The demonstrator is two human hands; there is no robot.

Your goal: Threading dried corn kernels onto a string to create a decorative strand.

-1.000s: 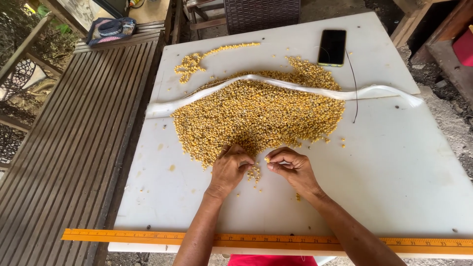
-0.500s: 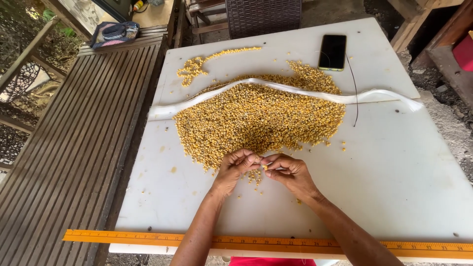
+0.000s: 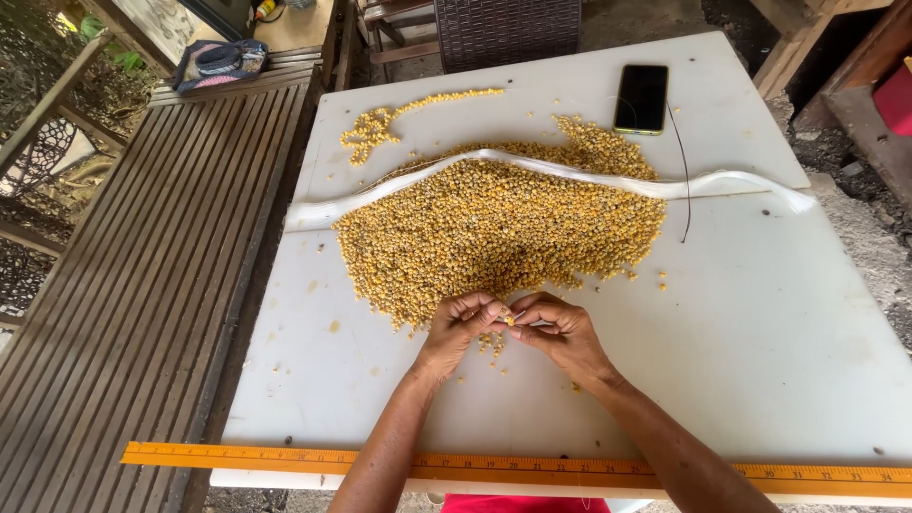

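A big heap of small yellow shell beads [image 3: 494, 228] lies spread on a white table [image 3: 760, 332]. My left hand [image 3: 454, 332] and my right hand [image 3: 562, 334] meet just below the heap's near edge, fingertips touching. Between them they pinch one yellow bead [image 3: 506, 317]. A few loose beads [image 3: 489, 344] lie under my hands. A strung line of beads [image 3: 418, 103] curls at the far left of the table. A thin dark thread [image 3: 686, 171] runs down from near the phone.
A black phone [image 3: 641, 99] lies at the table's far side. A twisted clear plastic strip [image 3: 570, 176] crosses the table behind the heap. An orange ruler [image 3: 285, 456] lies along the near edge. A slatted wooden bench [image 3: 123, 285] stands to the left.
My two hands, a little apart a second ago, have come together over the loose beads, and both now pinch one bead between the fingertips.
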